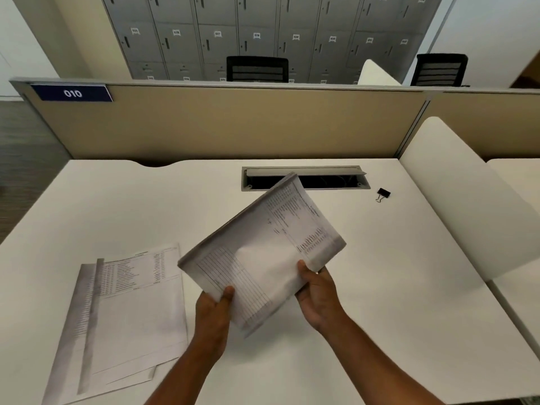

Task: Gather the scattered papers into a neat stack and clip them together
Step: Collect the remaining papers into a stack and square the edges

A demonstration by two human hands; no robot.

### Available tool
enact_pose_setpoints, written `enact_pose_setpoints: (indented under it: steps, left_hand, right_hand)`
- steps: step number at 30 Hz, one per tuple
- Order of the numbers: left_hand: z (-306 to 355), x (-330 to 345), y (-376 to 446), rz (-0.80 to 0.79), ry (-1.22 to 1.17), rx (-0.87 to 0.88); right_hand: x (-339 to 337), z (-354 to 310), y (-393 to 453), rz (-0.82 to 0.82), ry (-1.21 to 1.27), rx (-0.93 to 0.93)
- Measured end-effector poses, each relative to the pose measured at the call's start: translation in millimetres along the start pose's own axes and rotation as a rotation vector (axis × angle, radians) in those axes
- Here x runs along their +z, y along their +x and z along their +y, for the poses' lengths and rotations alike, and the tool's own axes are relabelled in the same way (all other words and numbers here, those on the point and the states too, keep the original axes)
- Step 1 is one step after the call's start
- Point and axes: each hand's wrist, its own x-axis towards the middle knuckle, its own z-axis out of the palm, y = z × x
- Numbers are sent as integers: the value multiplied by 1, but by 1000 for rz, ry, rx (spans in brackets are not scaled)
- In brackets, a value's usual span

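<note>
— What's nearest?
— Both hands hold one stack of papers [263, 252] tilted above the desk [380, 273]. The left hand [214, 309] and right hand [317, 296] each have a closed grip on its near edge, thumbs on top. The sheets are white with printed tables.
— How many loose papers?
— A few overlapping sheets [122, 311] lie flat at the left; I can't count them exactly.
— And farther back?
— One black binder clip [383, 194] lies at the right, beside an open cable tray [304, 178]. Then a tan partition [233, 124], two black chairs [257, 68], grey lockers [263, 30].
</note>
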Motion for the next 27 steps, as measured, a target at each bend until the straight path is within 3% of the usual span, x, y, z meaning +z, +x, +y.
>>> enact_pose_setpoints:
  steps: [4, 8, 12, 17, 22, 27]
  left_hand:
    - [3, -6, -7, -102, -249, -132]
    - [22, -13, 13, 58, 132, 65]
    - [62, 3, 29, -108, 361, 288]
    - [94, 14, 44, -351, 311, 310]
    - [93, 26, 20, -123, 238, 443]
    - [63, 33, -13, -4, 252, 544]
  right_hand:
    - [9, -16, -1, -17, -164, -196]
    - [-1, -36, -5, 15, -475, -351]
    - [0, -47, -6, -44, -653, -352]
    - [11, -54, -9, -88, -716, -389]
    - [26, -50, -17, -4, -679, -509]
    - [22, -26, -20, 82, -676, -560]
